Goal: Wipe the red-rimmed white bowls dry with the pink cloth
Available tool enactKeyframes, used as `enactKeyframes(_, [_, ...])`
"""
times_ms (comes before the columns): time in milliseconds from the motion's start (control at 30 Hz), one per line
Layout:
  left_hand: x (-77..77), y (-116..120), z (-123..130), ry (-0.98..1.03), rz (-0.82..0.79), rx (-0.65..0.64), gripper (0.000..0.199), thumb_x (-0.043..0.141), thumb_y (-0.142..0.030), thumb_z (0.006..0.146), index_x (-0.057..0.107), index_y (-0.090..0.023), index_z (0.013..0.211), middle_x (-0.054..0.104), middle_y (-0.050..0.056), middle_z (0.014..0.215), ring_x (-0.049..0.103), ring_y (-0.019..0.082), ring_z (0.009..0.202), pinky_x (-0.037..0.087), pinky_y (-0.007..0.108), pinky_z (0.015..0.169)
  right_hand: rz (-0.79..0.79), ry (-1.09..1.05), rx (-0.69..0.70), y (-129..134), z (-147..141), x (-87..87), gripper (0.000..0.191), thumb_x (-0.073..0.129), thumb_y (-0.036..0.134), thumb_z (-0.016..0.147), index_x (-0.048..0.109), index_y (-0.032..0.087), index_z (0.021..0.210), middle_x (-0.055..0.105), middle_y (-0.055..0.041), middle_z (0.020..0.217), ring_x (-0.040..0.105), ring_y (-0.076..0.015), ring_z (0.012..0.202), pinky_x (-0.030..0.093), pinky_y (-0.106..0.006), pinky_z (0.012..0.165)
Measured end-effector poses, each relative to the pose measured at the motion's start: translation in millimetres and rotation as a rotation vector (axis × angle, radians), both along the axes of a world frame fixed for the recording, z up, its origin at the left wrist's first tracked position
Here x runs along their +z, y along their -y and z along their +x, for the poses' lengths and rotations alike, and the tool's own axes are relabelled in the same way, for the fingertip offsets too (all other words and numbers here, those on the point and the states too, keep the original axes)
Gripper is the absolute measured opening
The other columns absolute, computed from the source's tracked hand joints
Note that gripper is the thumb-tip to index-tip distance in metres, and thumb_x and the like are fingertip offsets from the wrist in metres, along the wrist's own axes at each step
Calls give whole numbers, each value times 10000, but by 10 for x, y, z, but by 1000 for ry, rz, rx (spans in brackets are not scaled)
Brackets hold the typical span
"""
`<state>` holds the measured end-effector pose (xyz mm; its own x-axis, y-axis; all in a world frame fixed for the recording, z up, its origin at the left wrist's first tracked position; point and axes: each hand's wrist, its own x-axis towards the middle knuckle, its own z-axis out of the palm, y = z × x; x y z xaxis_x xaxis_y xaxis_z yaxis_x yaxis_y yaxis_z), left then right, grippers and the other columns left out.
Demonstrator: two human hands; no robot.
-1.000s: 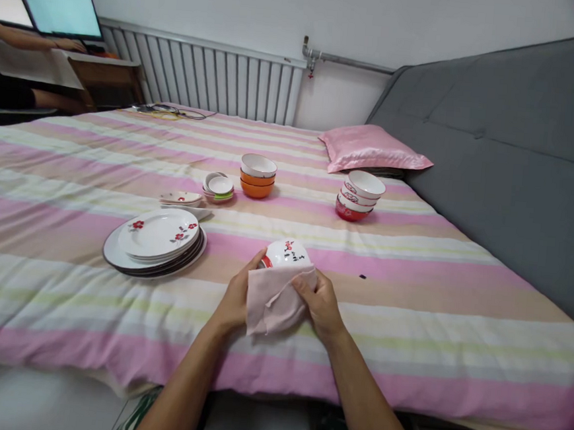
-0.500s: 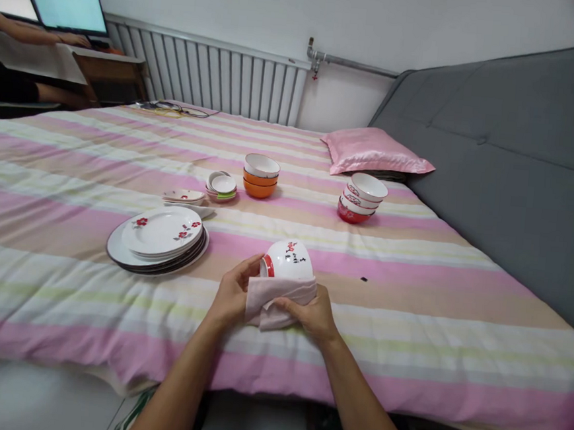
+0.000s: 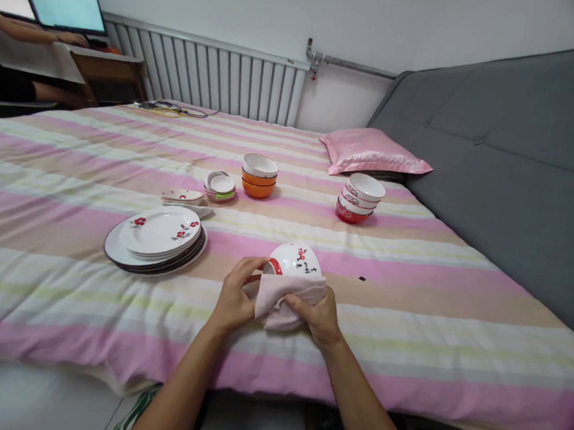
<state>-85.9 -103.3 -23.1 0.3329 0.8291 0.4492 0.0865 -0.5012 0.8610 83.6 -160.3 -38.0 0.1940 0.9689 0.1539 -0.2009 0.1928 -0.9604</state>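
Wiping looks unfinished — at six o'clock, over the bed [image 3: 421, 338], the left hand [image 3: 235, 297] holds the bowl [image 3: 293, 260] with curled fingers, the right hand [image 3: 322, 318] gripping cloth [image 3: 278, 299] against it (plates [image 3: 159, 225] at nine o'clock: done or not, unclear).

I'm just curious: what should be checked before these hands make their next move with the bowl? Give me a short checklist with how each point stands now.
1. Right hand has hold of the pink cloth: ok, its thumb lies on top.
2. Left hand is at the bowl: ok, fingers reach its red foot.
3. Bowl upright: not ok, it is tipped, foot towards the left hand.
4. Inside of the bowl clean: cannot tell, it is hidden.
5. Plate stack clear of both hands: ok, it sits apart to the left.
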Motion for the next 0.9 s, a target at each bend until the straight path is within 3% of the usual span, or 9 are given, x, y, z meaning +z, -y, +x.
enactKeyframes(233, [58,62,36,-81,172,-22,510,751,-213,668,616,-215,1161,616,101,1105,606,242,1028,562,347,826,-40,-88,-2,46,62,64,273,843,294,621,753,201,861,764,-38,854,696,-209,752,573,-320,721])
enactKeyframes(400, [60,107,71,-147,240,-24,497,710,-195,695,620,-216,1183,622,109,1124,614,242,1016,539,349,854,-113,-122,55,83,161,152,327,842,307,616,743,206,911,762,-40,879,695,-215,757,573,-333,722])
enactKeyframes(567, [35,133,104,-118,259,-28,492,717,-192,685,625,-224,1168,621,108,1127,604,251,1037,522,360,877,-72,-113,33,96,196,126,321,832,345,610,746,203,885,760,-42,858,695,-226,737,572,-339,692])
enactKeyframes(767, [18,148,144,56,-5,69,600,826,-270,541,631,-222,1106,624,77,1057,615,242,954,541,328,762,15,107,-44,145,76,79,253,829,301,614,752,192,828,762,-57,819,700,-247,716,577,-354,667])
enactKeyframes(900, [-34,82,173,183,-416,71,526,796,-415,612,651,-167,1053,675,79,934,645,222,806,523,312,680,19,211,-21,131,16,110,272,841,290,595,739,182,824,761,-55,810,704,-248,711,592,-369,669])
